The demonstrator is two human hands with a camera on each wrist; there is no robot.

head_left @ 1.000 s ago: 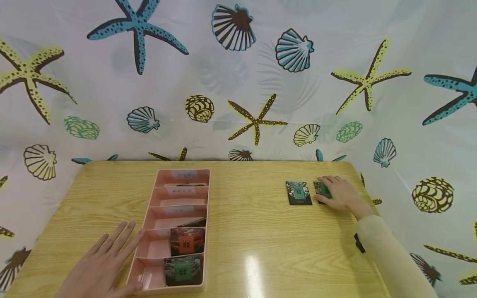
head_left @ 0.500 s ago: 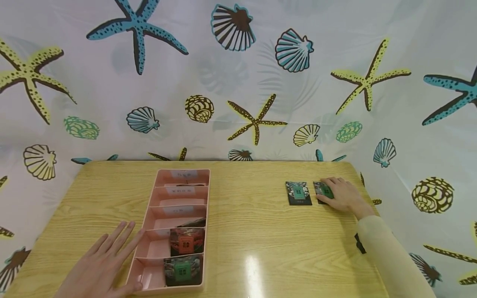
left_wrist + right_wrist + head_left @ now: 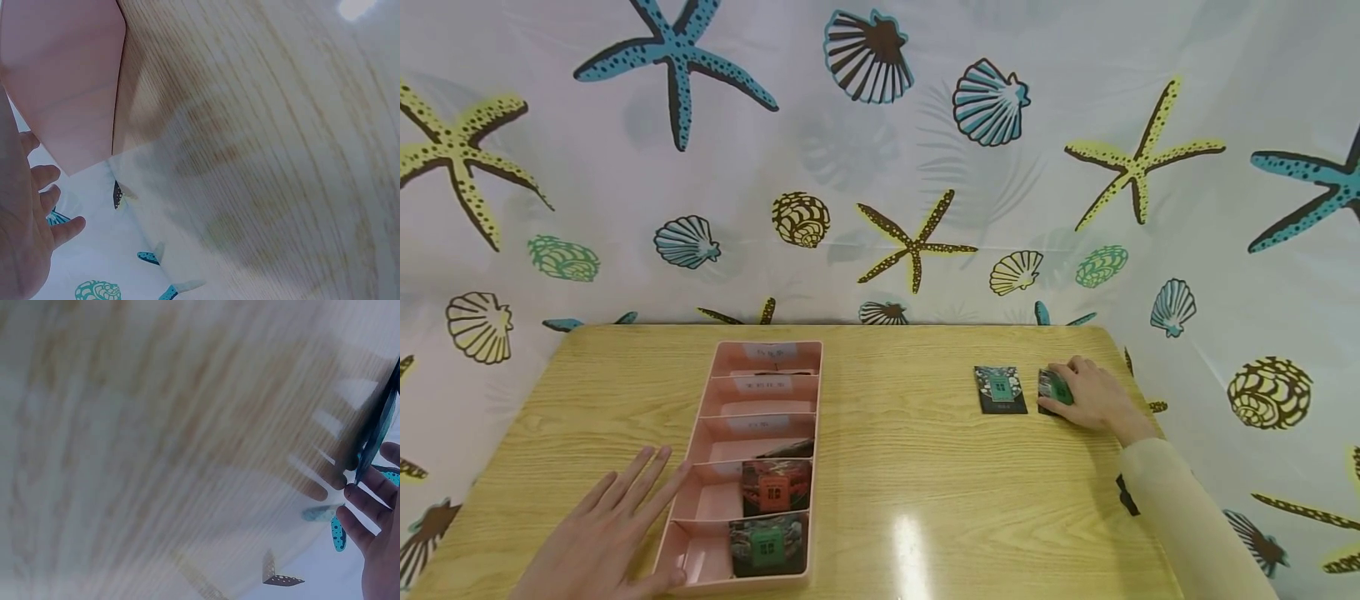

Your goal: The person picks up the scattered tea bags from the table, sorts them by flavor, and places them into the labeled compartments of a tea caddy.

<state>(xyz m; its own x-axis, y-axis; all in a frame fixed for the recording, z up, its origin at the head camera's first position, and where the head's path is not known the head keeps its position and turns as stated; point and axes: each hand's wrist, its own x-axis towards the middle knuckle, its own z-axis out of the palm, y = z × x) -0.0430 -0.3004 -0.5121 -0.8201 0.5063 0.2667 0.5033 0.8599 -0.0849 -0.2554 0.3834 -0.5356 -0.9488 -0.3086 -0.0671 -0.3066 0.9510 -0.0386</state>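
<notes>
At the far right of the table my right hand [image 3: 1093,396] pinches a dark sachet with a green label [image 3: 1054,390], thumb at its lower edge and fingers across its right side. In the right wrist view this sachet [image 3: 377,428] stands tilted against the fingers [image 3: 369,503]. A similar sachet with a pale floral print [image 3: 1000,389] lies flat just left of it. My left hand [image 3: 598,533] rests with spread, straight fingers along the left side of a pink divided box [image 3: 816,433], its thumb at the near corner. The left wrist view shows the box's outer wall [image 3: 62,81] beside the fingers.
The box has several compartments with paper labels. A red-labelled sachet [image 3: 777,486] and a green-labelled one [image 3: 769,546] lie in the two nearest; dark edges show in others. A small black object [image 3: 1126,495] lies by the right sleeve. A patterned curtain [image 3: 917,167] hangs behind the table.
The right hand and the green-labelled sachet have shifted slightly to the right, widening the gap to the floral sachet. The left hand and the box have stayed put.
</notes>
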